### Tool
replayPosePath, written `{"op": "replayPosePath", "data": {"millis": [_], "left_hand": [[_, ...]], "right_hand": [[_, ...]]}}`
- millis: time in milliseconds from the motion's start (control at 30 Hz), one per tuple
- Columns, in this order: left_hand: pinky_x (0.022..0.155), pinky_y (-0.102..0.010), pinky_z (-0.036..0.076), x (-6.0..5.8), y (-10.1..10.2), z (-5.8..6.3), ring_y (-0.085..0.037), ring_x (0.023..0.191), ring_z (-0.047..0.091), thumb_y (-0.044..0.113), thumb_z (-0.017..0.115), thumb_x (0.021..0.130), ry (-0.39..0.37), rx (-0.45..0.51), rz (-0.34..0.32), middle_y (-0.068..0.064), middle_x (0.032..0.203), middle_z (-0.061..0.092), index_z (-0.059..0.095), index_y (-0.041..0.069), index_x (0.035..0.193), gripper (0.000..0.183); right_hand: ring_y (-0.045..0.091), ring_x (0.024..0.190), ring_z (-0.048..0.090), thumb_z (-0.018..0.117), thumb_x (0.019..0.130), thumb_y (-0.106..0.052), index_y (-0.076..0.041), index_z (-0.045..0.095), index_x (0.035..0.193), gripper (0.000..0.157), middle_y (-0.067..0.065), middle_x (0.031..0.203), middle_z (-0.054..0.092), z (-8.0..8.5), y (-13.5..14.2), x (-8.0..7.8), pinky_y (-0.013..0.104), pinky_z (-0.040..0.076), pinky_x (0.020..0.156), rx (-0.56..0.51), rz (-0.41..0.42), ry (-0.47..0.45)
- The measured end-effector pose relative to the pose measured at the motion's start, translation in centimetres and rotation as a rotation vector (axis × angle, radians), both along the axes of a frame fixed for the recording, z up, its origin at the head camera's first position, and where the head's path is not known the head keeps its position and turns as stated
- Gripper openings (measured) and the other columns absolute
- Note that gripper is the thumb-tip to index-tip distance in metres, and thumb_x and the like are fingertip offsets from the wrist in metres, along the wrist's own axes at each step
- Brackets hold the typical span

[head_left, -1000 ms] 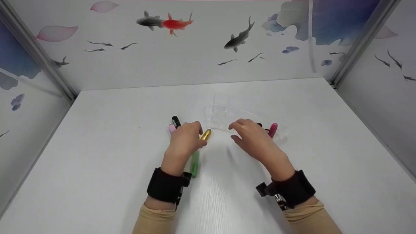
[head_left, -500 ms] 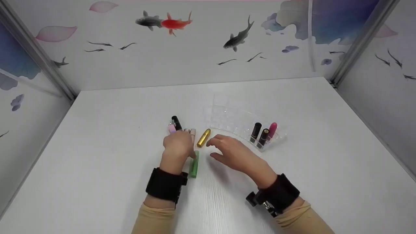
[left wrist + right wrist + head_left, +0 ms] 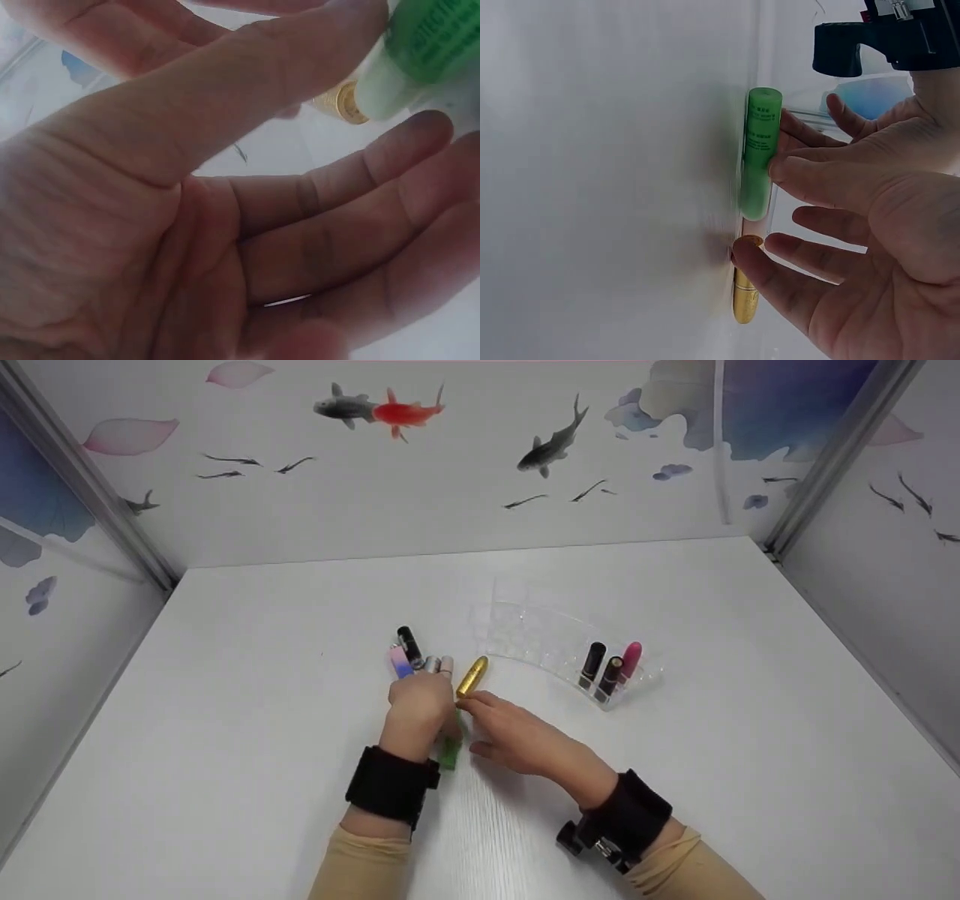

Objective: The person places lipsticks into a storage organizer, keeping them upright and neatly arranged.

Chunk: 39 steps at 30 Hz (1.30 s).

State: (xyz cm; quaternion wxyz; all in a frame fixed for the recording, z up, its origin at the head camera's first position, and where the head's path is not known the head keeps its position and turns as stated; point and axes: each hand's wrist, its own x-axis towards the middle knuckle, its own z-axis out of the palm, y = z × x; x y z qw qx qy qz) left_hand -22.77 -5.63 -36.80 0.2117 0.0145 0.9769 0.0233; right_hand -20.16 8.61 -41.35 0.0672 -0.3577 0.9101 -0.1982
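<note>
My left hand (image 3: 420, 709) is over the cluster, its thumb on a green lip balm tube (image 3: 760, 150) with print on it; the fingers curve toward its far side. That tube (image 3: 435, 45) also shows at the upper right of the left wrist view. My right hand (image 3: 517, 735) has its fingers loosely spread, and a fingertip touches the near end of a gold lipstick (image 3: 472, 676). Beyond the left hand lie a black lipstick (image 3: 409, 645), a pink-and-blue tube (image 3: 400, 661), a silver-topped tube (image 3: 432, 664) and a pale pink tube (image 3: 447, 666), partly hidden.
A clear curved lipstick holder (image 3: 547, 639) stands right of centre on the white table (image 3: 262, 697). In its right end are two black lipsticks (image 3: 592, 664) and a magenta lipstick (image 3: 632, 658). White panels with painted fish (image 3: 409, 412) enclose the table.
My right hand has come from beside the holder leftward and nearer to the gold lipstick. My left hand has moved off the gold lipstick and down onto the green lip balm tube.
</note>
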Motion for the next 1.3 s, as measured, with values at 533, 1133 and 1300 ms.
{"op": "replayPosePath", "data": {"millis": [533,1133,1300], "left_hand": [[0.047,-0.024,0.047,0.6,0.0,0.5,-0.021,0.064,0.069,0.014,0.077,0.071,-0.089,0.175,-0.026,-0.009,0.075,0.071,0.061,0.005,0.079,0.02],[0.056,-0.023,0.048,1.1,-0.2,2.7,-0.014,0.064,0.062,0.023,0.071,0.084,0.236,0.538,-0.166,-0.005,0.083,0.068,0.07,0.008,0.09,0.017],[0.072,-0.03,0.05,1.1,0.2,3.0,-0.018,0.086,0.061,0.02,0.067,0.087,0.344,0.569,-0.236,-0.003,0.094,0.07,0.071,0.012,0.097,0.013]], "right_hand": [[0.024,0.099,0.06,0.061,0.078,0.008,0.0,0.065,0.106,0.03,0.013,0.106,0.063,-0.5,0.2,-0.5,0.036,0.051,0.085,-0.042,0.053,0.095],[0.009,0.072,0.06,0.06,0.086,-0.001,-0.01,0.07,0.098,0.018,0.002,0.089,0.071,2.7,3.1,-1.9,0.024,0.051,0.065,-0.335,-0.221,-0.033],[0.014,0.083,0.067,0.063,0.087,-0.003,-0.009,0.07,0.102,0.018,0.004,0.097,0.071,4.0,4.5,-2.0,0.031,0.057,0.076,-0.44,-0.239,0.005]]}}
